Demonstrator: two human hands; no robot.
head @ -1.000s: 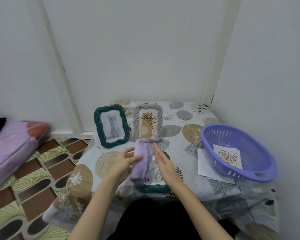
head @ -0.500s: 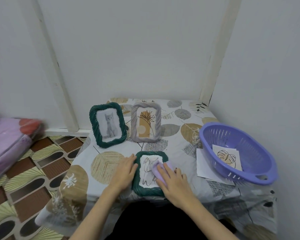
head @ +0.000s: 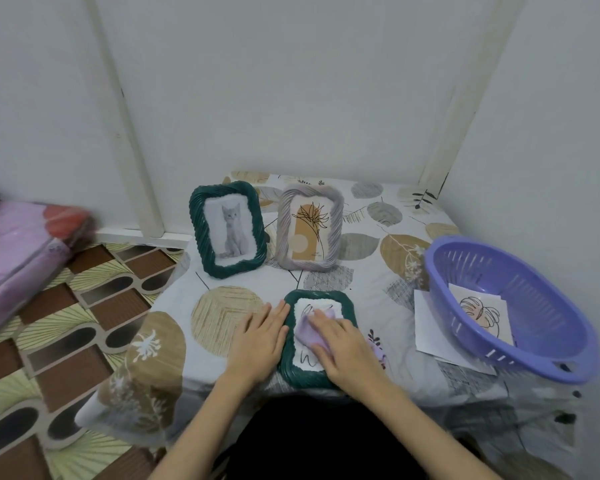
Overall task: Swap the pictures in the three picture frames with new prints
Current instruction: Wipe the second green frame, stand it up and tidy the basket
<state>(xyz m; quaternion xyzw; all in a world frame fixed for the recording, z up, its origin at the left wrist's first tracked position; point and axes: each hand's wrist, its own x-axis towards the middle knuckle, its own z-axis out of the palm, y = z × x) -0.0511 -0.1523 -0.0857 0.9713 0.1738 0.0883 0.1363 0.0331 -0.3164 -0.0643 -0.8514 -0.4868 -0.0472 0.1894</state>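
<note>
Single head view, looking forward-down, close over table (head: pixel 371 282).

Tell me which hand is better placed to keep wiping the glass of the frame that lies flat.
The right hand. It already presses the purple cloth on the flat green frame. The left hand lies flat beside the frame's left edge, so it probably serves better to steady it.

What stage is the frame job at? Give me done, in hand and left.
Done, apparently: the green cat frame and the grey frame stand upright with pictures in. In hand: the flat green frame lies face up; the right hand presses a lilac cloth on it, and the left hand steadies its edge. Left: standing it up. Whether these prints are the new ones cannot be told; one print lies in the purple basket.
</note>
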